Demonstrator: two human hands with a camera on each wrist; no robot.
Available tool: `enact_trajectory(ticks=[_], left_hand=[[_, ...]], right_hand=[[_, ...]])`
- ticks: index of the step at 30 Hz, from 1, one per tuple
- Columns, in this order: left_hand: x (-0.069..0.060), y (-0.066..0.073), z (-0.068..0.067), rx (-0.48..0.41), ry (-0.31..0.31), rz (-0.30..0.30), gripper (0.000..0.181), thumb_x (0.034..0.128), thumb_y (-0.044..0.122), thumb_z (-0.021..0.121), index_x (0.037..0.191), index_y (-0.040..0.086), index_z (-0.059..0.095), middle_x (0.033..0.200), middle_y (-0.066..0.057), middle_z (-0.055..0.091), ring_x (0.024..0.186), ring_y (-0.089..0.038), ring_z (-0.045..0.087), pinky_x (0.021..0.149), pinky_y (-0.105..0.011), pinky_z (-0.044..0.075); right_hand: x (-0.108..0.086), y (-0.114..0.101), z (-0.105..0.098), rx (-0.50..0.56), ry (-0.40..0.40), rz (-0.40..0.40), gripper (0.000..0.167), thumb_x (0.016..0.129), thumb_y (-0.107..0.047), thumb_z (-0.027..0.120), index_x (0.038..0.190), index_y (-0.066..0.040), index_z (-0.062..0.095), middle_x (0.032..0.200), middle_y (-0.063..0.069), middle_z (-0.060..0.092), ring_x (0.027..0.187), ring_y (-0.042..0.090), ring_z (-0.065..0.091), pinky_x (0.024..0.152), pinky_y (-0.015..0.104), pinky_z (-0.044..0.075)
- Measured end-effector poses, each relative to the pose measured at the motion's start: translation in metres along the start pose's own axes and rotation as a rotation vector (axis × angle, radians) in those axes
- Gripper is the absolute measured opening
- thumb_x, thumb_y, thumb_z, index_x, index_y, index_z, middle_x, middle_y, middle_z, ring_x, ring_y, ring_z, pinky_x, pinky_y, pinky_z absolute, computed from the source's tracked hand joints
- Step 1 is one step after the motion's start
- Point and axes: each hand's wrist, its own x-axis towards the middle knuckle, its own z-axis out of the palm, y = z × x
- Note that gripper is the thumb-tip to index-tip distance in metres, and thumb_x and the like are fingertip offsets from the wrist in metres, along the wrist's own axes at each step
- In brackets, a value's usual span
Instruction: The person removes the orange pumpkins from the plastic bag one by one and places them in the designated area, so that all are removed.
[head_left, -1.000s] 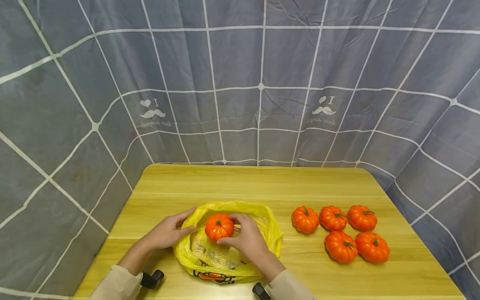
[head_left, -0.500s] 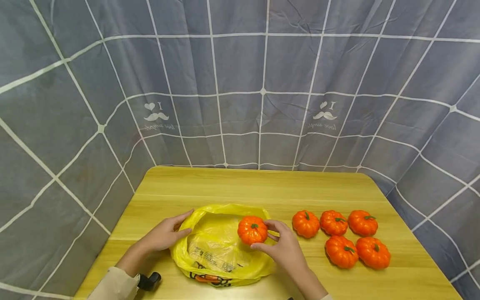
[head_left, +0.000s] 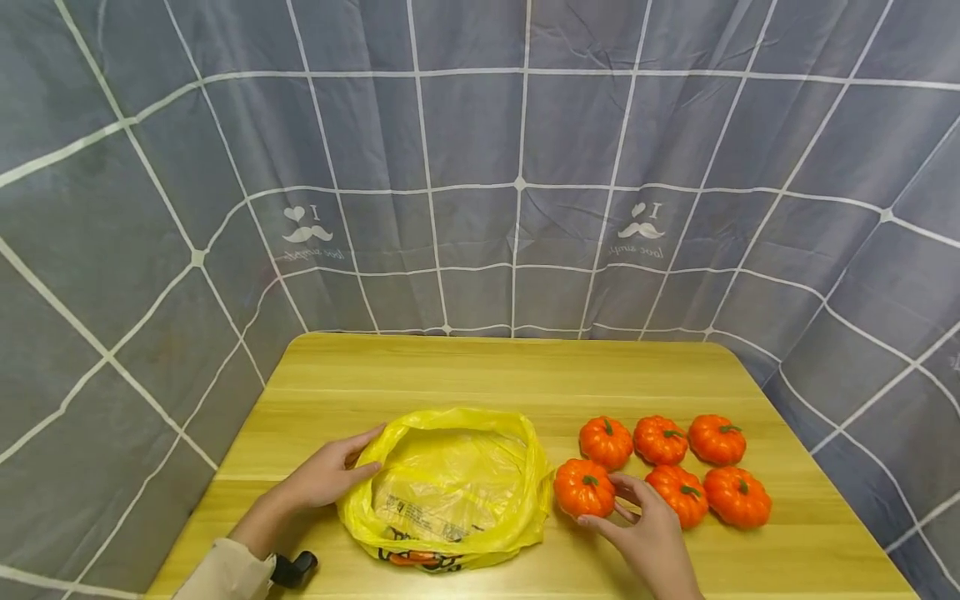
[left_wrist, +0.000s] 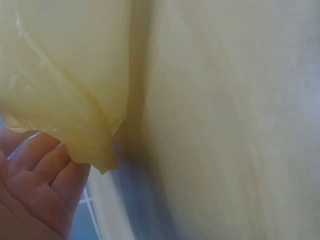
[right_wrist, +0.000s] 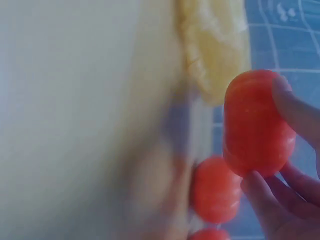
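My right hand [head_left: 648, 533] grips a small orange pumpkin [head_left: 585, 488] with a green stem, just right of the bag. In the right wrist view the thumb and fingers are round the pumpkin [right_wrist: 257, 122]. My left hand [head_left: 330, 473] rests against the left rim of a yellow plastic bag [head_left: 532, 492], fingers and thumb spread apart. The left wrist view shows the bag's side [left_wrist: 65, 75] hiding the fingertips of the left hand [left_wrist: 40, 185]. The bag's mouth gapes upward, and no pumpkin shows inside.
Several more orange pumpkins [head_left: 660, 440] stand in two rows on the right of the wooden table [head_left: 480, 367]. The near-left one [head_left: 678, 496] is partly behind the right hand. A grey curtain with white lines [head_left: 480, 225] encloses the table's back and sides.
My right hand has lifted the pumpkin out of the bag and carried it right, towards the other pumpkins. The left hand has stayed at the bag's left rim.
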Motion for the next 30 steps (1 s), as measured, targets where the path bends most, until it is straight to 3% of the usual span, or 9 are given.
enact_trajectory(ticks=[8,14,22,30], left_hand=[[-0.002,-0.005,0.0,-0.006,-0.003,0.003,0.067,0.1034,0.029,0.06,0.157,0.002,0.031,0.158,-0.02,0.034,0.142,-0.04,0.033,0.11,-0.051,0.034],[0.001,-0.002,0.002,0.007,0.003,-0.009,0.067,0.1032,0.031,0.061,0.157,0.004,0.032,0.157,-0.018,0.035,0.142,-0.038,0.035,0.111,-0.051,0.034],[0.001,0.001,0.001,0.023,0.002,-0.01,0.066,0.1035,0.03,0.06,0.157,0.003,0.032,0.158,-0.017,0.035,0.143,-0.038,0.033,0.112,-0.052,0.032],[0.002,0.004,0.002,-0.003,-0.012,-0.008,0.067,0.1032,0.03,0.061,0.158,0.003,0.031,0.159,-0.017,0.032,0.144,-0.039,0.03,0.113,-0.053,0.03]], right_hand=[[-0.004,0.018,0.001,-0.148,0.013,0.017,0.073,0.067,-0.021,0.096,0.123,0.008,0.059,0.123,0.026,0.06,0.114,0.044,0.061,0.086,0.032,0.056],[-0.003,0.023,0.002,-0.245,0.029,-0.015,0.072,0.072,-0.022,0.093,0.126,0.01,0.057,0.123,0.029,0.059,0.113,0.045,0.062,0.087,0.038,0.056],[-0.003,0.021,0.003,-0.42,0.078,-0.134,0.07,0.074,-0.027,0.091,0.123,0.014,0.06,0.119,0.029,0.063,0.106,0.044,0.063,0.088,0.056,0.053],[-0.008,0.01,0.0,-0.462,0.073,-0.128,0.075,0.078,-0.03,0.089,0.13,0.011,0.055,0.126,0.031,0.059,0.113,0.049,0.059,0.091,0.061,0.049]])
